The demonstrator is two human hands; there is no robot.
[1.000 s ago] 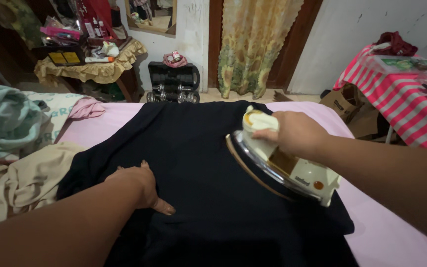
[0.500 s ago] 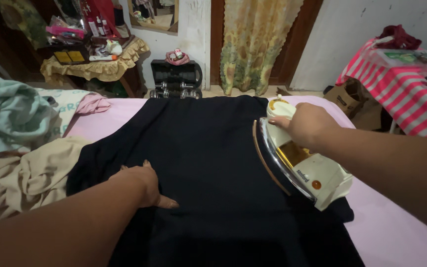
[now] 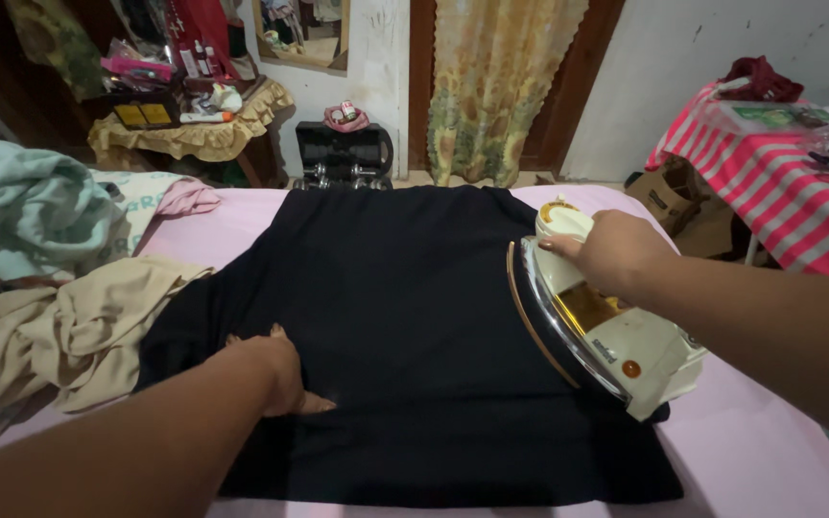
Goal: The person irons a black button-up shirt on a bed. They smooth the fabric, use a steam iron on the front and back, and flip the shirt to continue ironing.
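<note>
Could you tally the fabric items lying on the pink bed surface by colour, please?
Black garment: 1
Beige garment: 1
Mint-green cloth: 1
Pink cloth: 1
Total: 4

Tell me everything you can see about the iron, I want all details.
The iron is cream-white plastic with an amber see-through section, a small orange dot near its heel and a shiny metal soleplate. It is tilted onto its edge, soleplate facing left, at the right edge of the dark garment on the pink surface. The right hand grips its handle.
</note>
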